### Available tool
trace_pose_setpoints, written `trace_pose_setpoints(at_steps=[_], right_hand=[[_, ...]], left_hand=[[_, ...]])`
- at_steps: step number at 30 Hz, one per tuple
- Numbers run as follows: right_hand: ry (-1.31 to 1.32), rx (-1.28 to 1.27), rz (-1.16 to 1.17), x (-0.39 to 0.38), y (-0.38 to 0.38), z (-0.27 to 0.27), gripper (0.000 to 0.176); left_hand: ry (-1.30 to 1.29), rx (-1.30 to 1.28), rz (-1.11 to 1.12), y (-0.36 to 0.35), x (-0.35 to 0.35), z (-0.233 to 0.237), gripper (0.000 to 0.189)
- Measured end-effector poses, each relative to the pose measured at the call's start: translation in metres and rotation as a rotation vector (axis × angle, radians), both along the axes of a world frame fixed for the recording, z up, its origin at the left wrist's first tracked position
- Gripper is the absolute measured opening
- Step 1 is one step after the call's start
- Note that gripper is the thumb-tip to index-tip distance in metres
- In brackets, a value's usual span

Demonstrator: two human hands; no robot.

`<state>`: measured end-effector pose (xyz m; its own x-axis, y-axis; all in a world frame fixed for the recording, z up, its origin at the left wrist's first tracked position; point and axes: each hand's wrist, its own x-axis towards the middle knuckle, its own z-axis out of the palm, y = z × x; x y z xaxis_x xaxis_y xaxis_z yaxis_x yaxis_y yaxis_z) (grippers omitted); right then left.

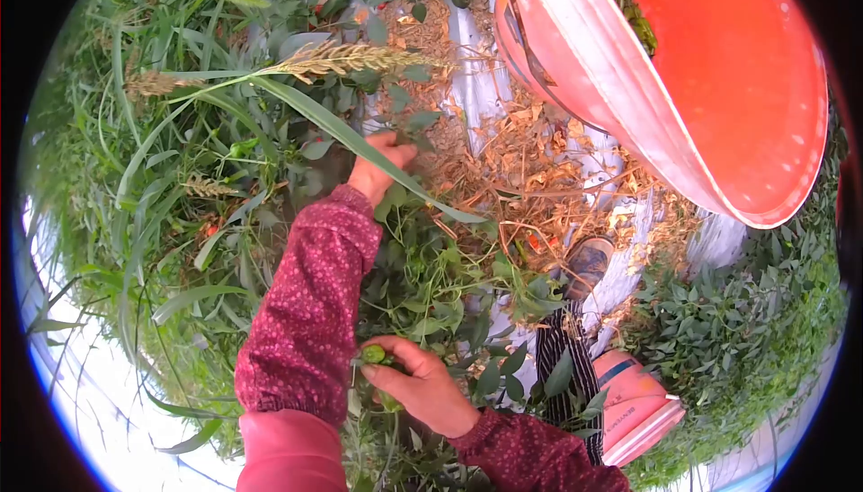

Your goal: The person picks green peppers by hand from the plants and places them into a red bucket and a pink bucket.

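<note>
My left hand (385,166) reaches into the leafy pepper plants (310,146), partly behind a long grass blade (337,130). Its fingers look curled, and what they close on is hidden among the leaves. Closer to me, my right hand (427,390) has thumb and fingers closed round a green pepper (373,354). More green shows under the thumb, perhaps another pepper. Both arms wear dark red patterned sleeves (315,281).
A large red bucket (737,78), tilted, holds green peppers (636,20) at upper right. A smaller pink bucket (629,407) lies near a striped trouser leg (562,357) and a shoe (589,263). Dry leaves (530,155) cover pale plastic sheeting (472,51). A seed head (355,58) overhangs.
</note>
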<state>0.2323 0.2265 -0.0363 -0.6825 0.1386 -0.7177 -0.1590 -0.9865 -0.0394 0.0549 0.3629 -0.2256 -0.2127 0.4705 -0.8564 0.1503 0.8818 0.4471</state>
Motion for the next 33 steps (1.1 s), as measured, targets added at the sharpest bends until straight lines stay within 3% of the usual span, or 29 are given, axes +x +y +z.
trace_pose_setpoints(at_steps=[2,4,5,7,8,10,11,12,14,15,18,25,28,33], right_hand=[[-0.009,-0.015,-0.015,0.001,0.005,0.001,0.030],[-0.013,-0.033,-0.023,0.001,0.009,0.002,0.031],[-0.029,-0.023,-0.033,0.001,0.012,0.002,0.031],[-0.043,-0.019,-0.049,-0.001,0.012,0.001,0.031],[-0.057,-0.012,-0.070,-0.002,0.010,0.001,0.032],[-0.075,0.000,-0.086,0.000,0.008,-0.002,0.033],[-0.071,-0.022,-0.094,0.001,0.006,-0.003,0.033],[-0.067,-0.045,-0.101,0.002,0.006,-0.005,0.033],[-0.081,-0.036,-0.121,0.005,0.012,-0.005,0.033],[-0.094,-0.024,-0.146,0.006,0.013,-0.005,0.033],[-0.090,-0.040,-0.160,0.008,0.012,-0.006,0.033],[-0.073,-0.020,-0.141,0.009,0.018,-0.003,0.032],[-0.078,-0.044,-0.120,0.009,0.017,-0.002,0.032],[-0.080,-0.048,-0.133,0.008,0.017,-0.002,0.030]], left_hand=[[0.105,0.139,-0.043,0.018,0.011,0.001,0.024],[0.764,0.631,-0.234,0.037,0.012,0.001,0.023],[0.765,0.633,-0.233,0.045,0.004,-0.012,0.023],[0.663,0.354,-0.111,0.055,-0.016,-0.043,0.018],[0.664,0.350,-0.111,0.058,-0.018,-0.048,0.018],[0.164,0.045,0.548,0.065,-0.016,-0.058,0.013],[0.076,0.151,0.667,0.064,-0.017,-0.060,0.009],[0.073,0.148,0.670,0.065,-0.018,-0.063,0.009],[-0.032,0.129,0.899,0.069,-0.025,-0.081,0.009],[-0.136,0.226,0.981,0.064,-0.033,-0.096,0.039],[-0.169,0.281,1.063,0.063,-0.028,-0.090,0.046],[-0.276,0.355,1.142,0.067,-0.037,-0.086,0.017],[-0.380,0.424,1.184,0.063,-0.045,-0.081,0.020],[-0.297,0.411,1.181,0.058,-0.051,-0.063,0.014]])
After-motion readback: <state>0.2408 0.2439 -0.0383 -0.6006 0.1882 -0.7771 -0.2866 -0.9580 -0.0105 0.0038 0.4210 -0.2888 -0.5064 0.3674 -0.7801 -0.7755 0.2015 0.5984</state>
